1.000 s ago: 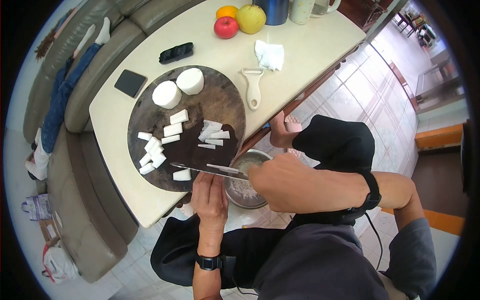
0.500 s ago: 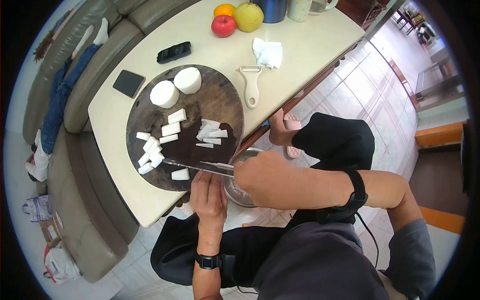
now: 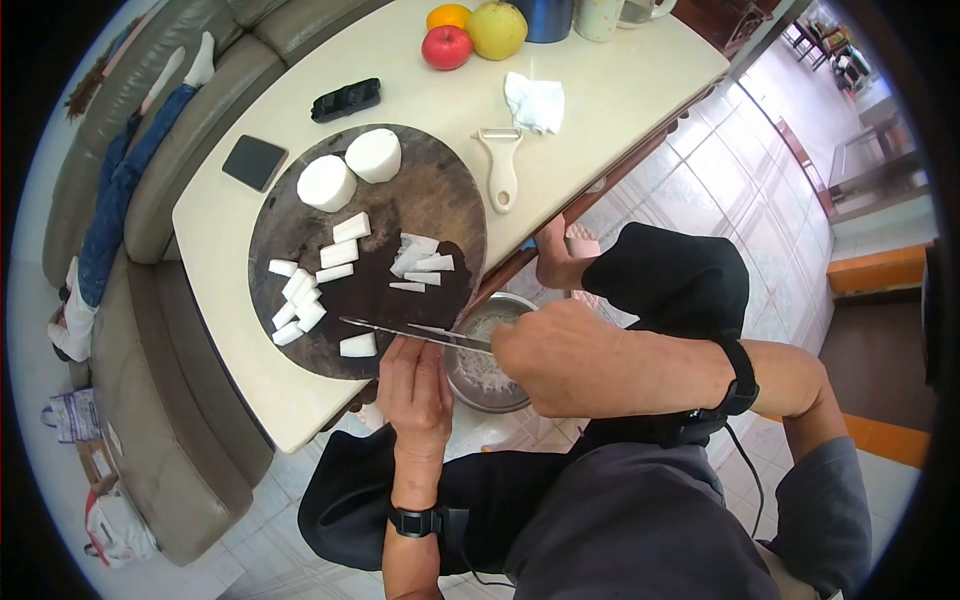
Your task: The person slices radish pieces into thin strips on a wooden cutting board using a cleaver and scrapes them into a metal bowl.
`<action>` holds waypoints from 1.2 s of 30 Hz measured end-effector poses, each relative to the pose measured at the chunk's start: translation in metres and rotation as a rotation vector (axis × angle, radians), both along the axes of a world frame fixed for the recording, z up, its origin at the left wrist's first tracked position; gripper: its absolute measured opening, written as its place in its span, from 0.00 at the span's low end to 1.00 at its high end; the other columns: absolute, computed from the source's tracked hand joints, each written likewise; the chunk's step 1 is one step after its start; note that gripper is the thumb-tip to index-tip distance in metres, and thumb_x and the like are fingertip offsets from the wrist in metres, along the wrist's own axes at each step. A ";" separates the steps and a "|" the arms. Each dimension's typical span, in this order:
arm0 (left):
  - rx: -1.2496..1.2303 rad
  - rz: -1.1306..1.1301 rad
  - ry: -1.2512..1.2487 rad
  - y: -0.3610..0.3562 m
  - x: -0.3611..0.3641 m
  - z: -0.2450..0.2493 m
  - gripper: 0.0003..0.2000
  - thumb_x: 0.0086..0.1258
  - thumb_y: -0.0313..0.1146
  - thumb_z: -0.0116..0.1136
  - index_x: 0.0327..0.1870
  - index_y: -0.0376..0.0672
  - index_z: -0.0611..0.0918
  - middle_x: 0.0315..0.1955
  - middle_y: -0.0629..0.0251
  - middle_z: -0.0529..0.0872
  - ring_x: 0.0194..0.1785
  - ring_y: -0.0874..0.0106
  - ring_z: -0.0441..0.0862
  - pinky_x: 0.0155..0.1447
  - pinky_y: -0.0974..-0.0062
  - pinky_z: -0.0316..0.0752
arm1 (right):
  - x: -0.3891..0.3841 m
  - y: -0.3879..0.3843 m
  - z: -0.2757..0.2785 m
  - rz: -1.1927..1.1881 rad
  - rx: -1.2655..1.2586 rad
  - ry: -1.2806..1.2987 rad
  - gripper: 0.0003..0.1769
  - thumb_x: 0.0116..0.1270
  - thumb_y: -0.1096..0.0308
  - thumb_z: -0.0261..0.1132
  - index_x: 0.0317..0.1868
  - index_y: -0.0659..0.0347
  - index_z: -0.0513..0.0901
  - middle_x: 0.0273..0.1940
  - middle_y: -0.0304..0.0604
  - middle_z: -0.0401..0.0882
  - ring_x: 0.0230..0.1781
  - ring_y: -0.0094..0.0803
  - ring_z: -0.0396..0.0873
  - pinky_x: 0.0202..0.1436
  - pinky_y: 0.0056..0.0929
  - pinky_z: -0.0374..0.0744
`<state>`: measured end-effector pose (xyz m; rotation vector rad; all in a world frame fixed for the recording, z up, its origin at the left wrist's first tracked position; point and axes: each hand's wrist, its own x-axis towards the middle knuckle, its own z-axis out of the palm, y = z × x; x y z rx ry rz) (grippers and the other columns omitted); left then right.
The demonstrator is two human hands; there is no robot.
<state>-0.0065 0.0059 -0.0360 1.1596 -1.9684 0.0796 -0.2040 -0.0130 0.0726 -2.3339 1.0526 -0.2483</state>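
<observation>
My right hand [image 3: 552, 352] is wrapped round the handle of a kitchen knife [image 3: 415, 334], its blade pointing left over the near edge of the round chopping board [image 3: 420, 165]. Right against the blade, my left hand [image 3: 413, 392] has its fingers bent and pressed together at the board's edge; whatever lies under them is hidden. On the board are two thick white radish rounds [image 3: 326, 184], several short radish sticks [image 3: 297, 287] and a single radish piece [image 3: 358, 345] left of my fingers. Thin radish slices [image 3: 420, 256] lie toward the right side.
A metal bowl [image 3: 487, 375] with whitish contents sits below the table edge. A peeler [image 3: 500, 165], crumpled tissue [image 3: 536, 103], phone [image 3: 254, 162], black packet [image 3: 346, 100] and red apple [image 3: 447, 47] are on the table [image 3: 290, 415]. Someone's legs [image 3: 125, 205] rest on the sofa.
My right hand has drawn the knife back to the right, and more of the bowl shows. My left hand stays almost in place. The radish pieces lie as before.
</observation>
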 end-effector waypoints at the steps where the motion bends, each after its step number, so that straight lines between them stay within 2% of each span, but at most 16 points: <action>1: 0.002 -0.001 -0.001 0.000 0.000 0.000 0.14 0.46 0.12 0.64 0.37 0.32 0.83 0.38 0.54 0.84 0.44 0.55 0.83 0.47 0.65 0.79 | 0.001 -0.002 0.002 0.017 0.015 0.025 0.07 0.44 0.78 0.64 0.26 0.72 0.77 0.22 0.59 0.78 0.24 0.55 0.80 0.26 0.46 0.76; 9: 0.075 0.017 -0.031 0.004 0.002 0.000 0.10 0.52 0.16 0.66 0.36 0.32 0.83 0.39 0.55 0.83 0.44 0.54 0.82 0.47 0.63 0.79 | 0.022 0.003 -0.012 -0.003 -0.053 -0.043 0.08 0.45 0.74 0.67 0.27 0.70 0.79 0.26 0.55 0.81 0.28 0.50 0.83 0.28 0.41 0.78; 15: 0.092 0.002 0.070 0.001 -0.003 0.006 0.09 0.55 0.18 0.66 0.38 0.32 0.81 0.40 0.53 0.83 0.46 0.54 0.81 0.49 0.62 0.77 | 0.004 0.009 -0.001 -0.063 0.059 0.088 0.09 0.47 0.74 0.66 0.29 0.70 0.79 0.27 0.56 0.81 0.28 0.50 0.83 0.30 0.44 0.78; 18: 0.149 0.023 0.095 0.002 0.000 0.009 0.12 0.56 0.21 0.68 0.41 0.33 0.82 0.43 0.52 0.83 0.48 0.54 0.81 0.51 0.63 0.77 | -0.008 0.010 -0.002 -0.150 0.137 0.167 0.06 0.53 0.73 0.63 0.29 0.69 0.79 0.26 0.59 0.81 0.29 0.52 0.83 0.30 0.45 0.78; 20: 0.165 0.036 0.099 0.000 0.000 0.019 0.14 0.56 0.21 0.68 0.44 0.33 0.82 0.45 0.52 0.82 0.49 0.54 0.80 0.52 0.64 0.77 | -0.016 0.009 -0.010 -0.148 0.148 0.074 0.09 0.63 0.71 0.59 0.28 0.68 0.78 0.23 0.53 0.80 0.26 0.43 0.82 0.27 0.40 0.76; 21: 0.189 0.046 0.104 -0.001 -0.001 0.024 0.16 0.56 0.21 0.68 0.47 0.34 0.82 0.47 0.52 0.82 0.50 0.54 0.80 0.53 0.65 0.77 | -0.021 0.008 -0.006 -0.147 0.141 0.071 0.09 0.63 0.71 0.59 0.28 0.68 0.78 0.23 0.53 0.80 0.26 0.43 0.82 0.27 0.40 0.76; 23: 0.215 0.040 0.064 -0.003 -0.004 0.032 0.17 0.56 0.21 0.68 0.49 0.34 0.81 0.49 0.52 0.82 0.51 0.54 0.80 0.54 0.65 0.77 | -0.028 0.005 0.004 -0.329 0.497 -0.262 0.15 0.63 0.68 0.58 0.22 0.71 0.80 0.23 0.58 0.80 0.24 0.47 0.81 0.30 0.42 0.77; 24: 0.248 0.032 0.025 -0.004 -0.005 0.035 0.19 0.56 0.22 0.68 0.51 0.35 0.81 0.51 0.53 0.81 0.52 0.53 0.80 0.55 0.65 0.76 | -0.032 0.003 0.004 -0.326 0.492 -0.265 0.15 0.63 0.68 0.58 0.22 0.71 0.80 0.23 0.58 0.80 0.24 0.47 0.81 0.30 0.42 0.77; 26: 0.245 0.024 0.045 -0.006 -0.008 0.034 0.19 0.57 0.21 0.68 0.51 0.35 0.81 0.50 0.54 0.82 0.51 0.56 0.81 0.55 0.66 0.77 | -0.040 0.000 0.005 -0.310 0.755 -0.343 0.17 0.66 0.67 0.57 0.21 0.70 0.79 0.19 0.48 0.78 0.16 0.32 0.76 0.25 0.33 0.74; 27: 0.245 0.015 0.067 -0.008 -0.010 0.035 0.19 0.58 0.21 0.67 0.51 0.35 0.81 0.50 0.55 0.82 0.51 0.58 0.81 0.54 0.67 0.77 | -0.044 0.001 0.004 -0.305 0.748 -0.344 0.17 0.66 0.67 0.57 0.21 0.70 0.79 0.19 0.48 0.78 0.16 0.32 0.76 0.25 0.33 0.74; 28: 0.236 0.018 0.067 -0.009 -0.012 0.036 0.19 0.58 0.21 0.67 0.51 0.35 0.81 0.50 0.55 0.82 0.51 0.58 0.81 0.54 0.67 0.77 | -0.047 0.003 0.000 -0.299 0.790 -0.440 0.16 0.68 0.67 0.57 0.24 0.68 0.78 0.19 0.42 0.77 0.14 0.24 0.72 0.21 0.26 0.71; 29: 0.310 0.036 0.186 -0.008 -0.014 0.039 0.18 0.58 0.21 0.67 0.51 0.35 0.81 0.49 0.56 0.83 0.50 0.62 0.82 0.53 0.69 0.77 | -0.049 0.005 -0.002 -0.294 0.832 -0.536 0.15 0.70 0.67 0.58 0.26 0.65 0.78 0.19 0.36 0.76 0.12 0.17 0.69 0.18 0.20 0.68; 31: 0.470 0.062 0.399 -0.007 -0.017 0.047 0.14 0.63 0.21 0.63 0.51 0.33 0.82 0.48 0.59 0.84 0.48 0.70 0.82 0.51 0.73 0.78 | -0.052 0.007 -0.005 -0.296 0.867 -0.609 0.14 0.70 0.68 0.58 0.26 0.66 0.78 0.19 0.36 0.77 0.12 0.16 0.68 0.17 0.19 0.68; 32: 0.463 0.065 0.404 -0.009 -0.016 0.045 0.14 0.63 0.21 0.63 0.51 0.33 0.82 0.48 0.59 0.84 0.48 0.70 0.82 0.51 0.73 0.78 | -0.053 0.008 -0.006 -0.298 0.910 -0.682 0.14 0.70 0.68 0.58 0.27 0.67 0.78 0.19 0.37 0.77 0.12 0.16 0.68 0.17 0.18 0.69; 35: 0.794 0.009 1.036 -0.015 -0.015 0.046 0.10 0.74 0.25 0.53 0.52 0.32 0.81 0.48 0.58 0.84 0.47 0.71 0.83 0.52 0.73 0.79 | -0.053 0.007 -0.007 -0.326 1.037 -0.789 0.11 0.69 0.70 0.58 0.30 0.68 0.79 0.20 0.38 0.77 0.13 0.17 0.69 0.17 0.18 0.68; 36: 0.782 0.010 1.042 -0.018 -0.017 0.049 0.10 0.74 0.25 0.53 0.52 0.32 0.81 0.48 0.58 0.84 0.47 0.71 0.83 0.52 0.73 0.79 | -0.053 0.006 -0.007 -0.318 1.031 -0.783 0.11 0.69 0.70 0.58 0.30 0.68 0.79 0.20 0.38 0.77 0.13 0.17 0.69 0.17 0.18 0.68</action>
